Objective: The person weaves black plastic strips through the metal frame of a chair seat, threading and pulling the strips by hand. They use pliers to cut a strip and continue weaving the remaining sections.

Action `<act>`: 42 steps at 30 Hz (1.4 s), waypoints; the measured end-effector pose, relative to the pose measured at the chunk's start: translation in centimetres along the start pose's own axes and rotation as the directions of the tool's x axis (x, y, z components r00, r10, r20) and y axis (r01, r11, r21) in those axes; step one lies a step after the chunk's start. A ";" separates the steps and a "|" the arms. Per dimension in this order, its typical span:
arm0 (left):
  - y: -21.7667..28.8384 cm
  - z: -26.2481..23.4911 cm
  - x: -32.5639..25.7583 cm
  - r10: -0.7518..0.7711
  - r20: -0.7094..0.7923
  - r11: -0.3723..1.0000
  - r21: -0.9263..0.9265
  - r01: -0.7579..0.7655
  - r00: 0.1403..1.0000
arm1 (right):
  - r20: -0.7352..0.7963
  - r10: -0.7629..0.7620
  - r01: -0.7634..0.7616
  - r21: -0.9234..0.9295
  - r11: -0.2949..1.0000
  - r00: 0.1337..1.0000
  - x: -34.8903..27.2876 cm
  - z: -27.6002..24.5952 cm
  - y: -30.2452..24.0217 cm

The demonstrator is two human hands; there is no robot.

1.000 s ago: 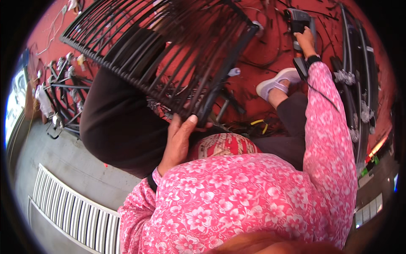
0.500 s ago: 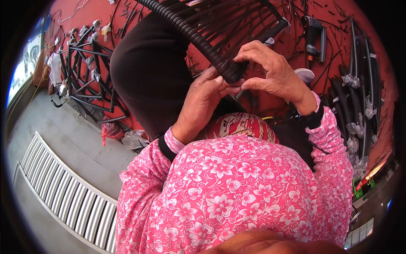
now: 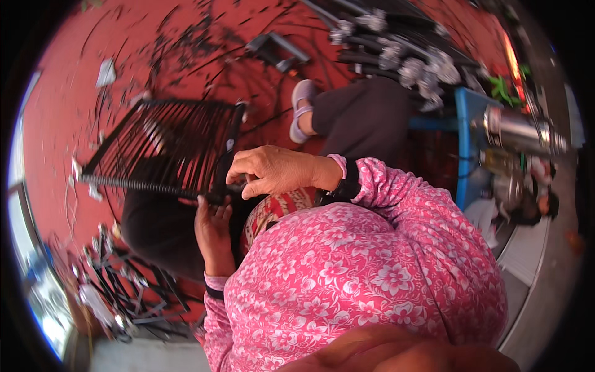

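A black frame [image 3: 145, 185] strung with many dark cords rests over my dark-trousered leg, one bar wrapped tightly in cord. My left hand [image 3: 214, 235] is at its near right corner, thumb and fingertips against the end of the wrapped bar. Just above that corner, my right hand [image 3: 273, 170] is held palm down with bent fingers and the thumb below them. Whatever lies between those fingers is hidden. A red and cream patterned cloth [image 3: 276, 208] shows in my lap, beneath the right hand.
Black cord scraps litter the red floor [image 3: 204, 68], where a dark power tool [image 3: 277, 51] lies. Wrapped black tubes [image 3: 396, 53] are piled at the far right. A blue stool [image 3: 462, 149] stands right, beside a steel flask [image 3: 520, 129]. More black frames [image 3: 133, 282] lie lower left.
The view has swung to the right, bringing in the blue stool and flask. Both hands stay at the frame's corner, but the right hand has turned palm down and sits farther from the left.
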State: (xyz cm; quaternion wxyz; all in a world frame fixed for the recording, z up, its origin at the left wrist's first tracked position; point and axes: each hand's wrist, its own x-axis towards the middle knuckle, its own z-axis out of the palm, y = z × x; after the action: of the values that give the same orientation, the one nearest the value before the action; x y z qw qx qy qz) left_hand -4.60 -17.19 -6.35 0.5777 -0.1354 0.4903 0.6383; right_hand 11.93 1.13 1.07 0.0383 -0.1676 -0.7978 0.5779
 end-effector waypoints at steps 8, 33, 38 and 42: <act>-1.1 -2.9 3.6 -0.043 0.045 0.998 -0.039 0.045 0.998 | -0.889 0.062 -0.204 -0.036 0.978 0.453 -18.5 -8.2 -0.6; -0.3 -3.2 2.2 -0.062 0.148 0.996 0.075 0.052 0.987 | -0.561 0.792 -0.358 0.708 0.609 0.240 -27.7 -6.7 27.8; 0.4 -2.4 1.7 -0.121 0.116 0.981 0.164 0.101 0.986 | -0.329 0.720 -0.771 -0.039 0.636 0.611 -35.2 0.4 37.5; 1.0 -1.7 1.3 -0.194 0.095 0.969 0.172 0.176 0.976 | -0.518 0.846 -0.910 0.281 0.305 0.124 -37.8 9.5 41.7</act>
State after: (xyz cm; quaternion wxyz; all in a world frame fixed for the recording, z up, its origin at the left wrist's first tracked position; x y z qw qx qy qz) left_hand -6.58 -17.59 -7.68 0.6704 -0.0974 0.4929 0.5460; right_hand 54.35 -7.78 -36.07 -0.0760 -0.7723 -0.5166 0.3617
